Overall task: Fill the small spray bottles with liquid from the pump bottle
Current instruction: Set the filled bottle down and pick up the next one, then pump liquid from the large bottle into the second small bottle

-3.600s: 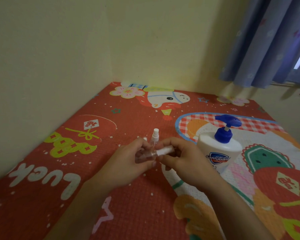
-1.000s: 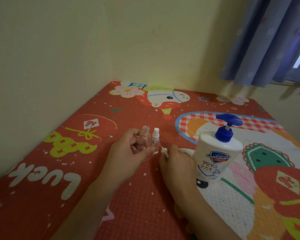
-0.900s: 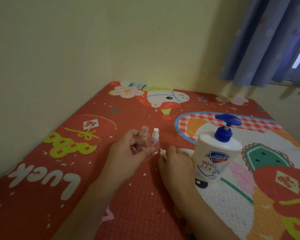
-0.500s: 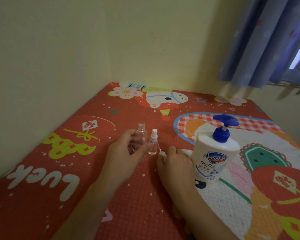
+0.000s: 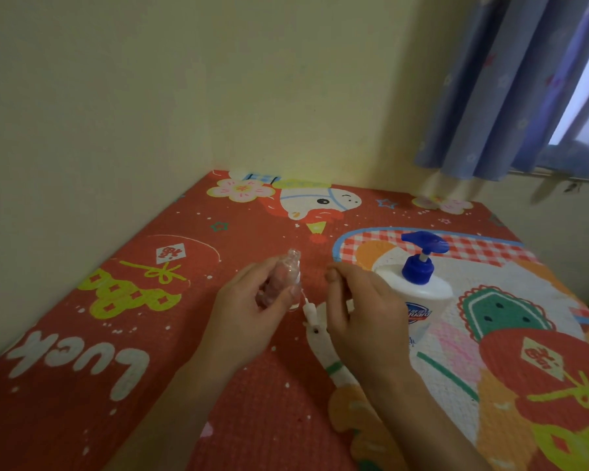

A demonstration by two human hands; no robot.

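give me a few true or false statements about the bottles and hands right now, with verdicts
1. The left hand grips a clear small bottle with no cap on. True.
2. The pump bottle has a red pump head. False: it is blue.
3. A white spray cap lies on the mat between the hands. True.
4. The right hand is pressing the pump. False: it is beside the pump bottle, off the pump.
5. The pump bottle lies on its side. False: it stands upright.

Head view looks down, close over mat (image 5: 150,334).
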